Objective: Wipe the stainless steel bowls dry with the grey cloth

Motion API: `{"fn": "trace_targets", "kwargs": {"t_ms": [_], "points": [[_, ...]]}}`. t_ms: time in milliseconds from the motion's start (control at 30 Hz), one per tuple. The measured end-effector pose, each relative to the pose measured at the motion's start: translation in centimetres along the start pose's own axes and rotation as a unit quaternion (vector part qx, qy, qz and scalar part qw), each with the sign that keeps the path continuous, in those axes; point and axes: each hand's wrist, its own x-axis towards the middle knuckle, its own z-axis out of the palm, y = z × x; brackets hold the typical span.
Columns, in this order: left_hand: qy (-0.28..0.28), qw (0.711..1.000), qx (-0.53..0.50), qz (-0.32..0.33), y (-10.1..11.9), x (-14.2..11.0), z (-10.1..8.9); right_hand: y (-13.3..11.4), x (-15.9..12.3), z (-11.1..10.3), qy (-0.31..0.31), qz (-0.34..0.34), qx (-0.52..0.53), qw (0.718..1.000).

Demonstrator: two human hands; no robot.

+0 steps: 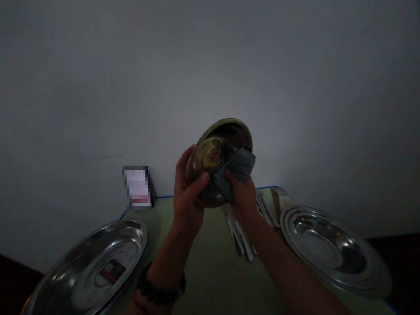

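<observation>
Holds a tilted metal bowl [201,162] in the air above the surface [210,271], with the left hand [188,197] clamped on its side, thumb at the front and fingers behind, and with the right hand [244,197] pinching a grey cloth [238,170] against the bowl. Cannot make out the right fingertips behind the cloth, the cutlery's [241,238] upper ends, or the far-left dish's [90,284] near end, cut off by the view. Leaves bare surface between that dish and the cutlery, with a second dish [316,249] on the right and the wall [210,70] behind the blue back edge.
</observation>
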Motion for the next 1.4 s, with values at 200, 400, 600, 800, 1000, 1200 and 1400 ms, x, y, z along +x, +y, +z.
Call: {"fn": "trace_targets", "kwargs": {"t_ms": [200,400,600,800,1000,1200,1400], "points": [[-0.031,0.997,0.045,-0.048,3.8,0.9,-1.5,-3.6,1.7,-1.9,-0.067,-0.127,-0.238,0.961],[-0.085,0.982,0.153,-0.072,4.4,1.1,-2.8,-6.8,1.4,-2.7,-0.115,-0.267,-0.374,0.881],[-0.101,0.985,0.116,-0.079,3.9,0.8,-1.9,-6.4,1.0,-2.3,-0.005,-0.287,-0.342,0.895],[-0.048,0.998,0.033,-0.016,3.8,0.1,-0.4,-5.6,0.9,-1.7,0.036,-0.241,-0.243,0.939],[0.034,0.996,0.033,0.075,2.0,0.2,-0.2,-2.4,0.4,-0.6,-0.025,-0.049,-0.111,0.992],[0.021,0.996,0.014,-0.081,3.6,2.0,-2.7,-4.0,1.4,-1.9,-0.101,-0.133,-0.295,0.941],[-0.102,0.969,0.165,-0.151,4.0,1.7,-4.0,-6.0,1.3,-2.5,-0.108,-0.257,-0.453,0.847]]}}
